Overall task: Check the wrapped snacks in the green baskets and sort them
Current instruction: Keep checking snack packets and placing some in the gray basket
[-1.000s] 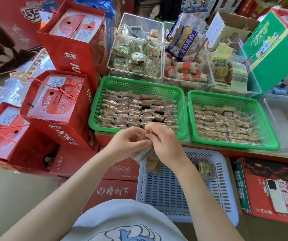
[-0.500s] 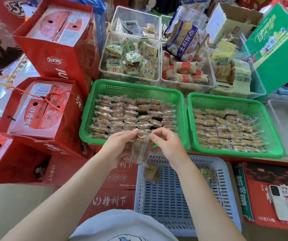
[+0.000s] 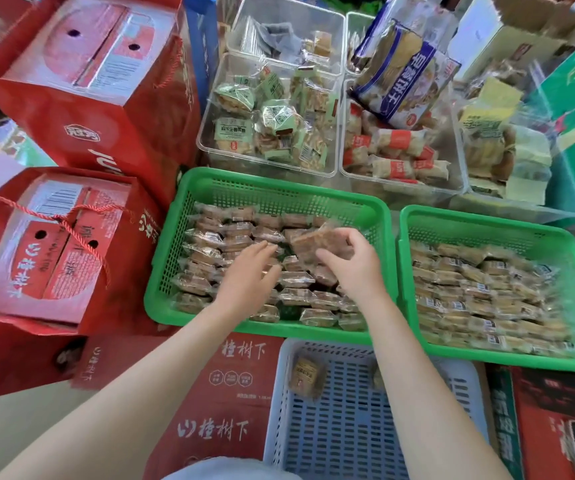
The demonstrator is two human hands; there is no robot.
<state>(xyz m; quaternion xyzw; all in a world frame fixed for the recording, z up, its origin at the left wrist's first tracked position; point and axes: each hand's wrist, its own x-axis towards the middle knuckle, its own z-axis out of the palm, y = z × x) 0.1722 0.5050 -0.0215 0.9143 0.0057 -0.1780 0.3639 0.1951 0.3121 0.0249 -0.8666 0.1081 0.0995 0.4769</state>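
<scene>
**Checking one wrapped snack over the left basket**

Now the right hand [image 3: 352,268] is pinching a wrapped snack [image 3: 314,240] above the left green basket [image 3: 279,183], at twelve o'clock from the white crate [image 3: 345,427]. The left hand [image 3: 249,275], fingers straight, is reaching among the packets. Light, crinkly, probably crushable: best held by its wrapper edge.

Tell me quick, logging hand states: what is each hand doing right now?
Left hand: open, fingers straight, reaching over the snacks in the left green basket.
Right hand: holding a wrapped snack above that basket.
</scene>
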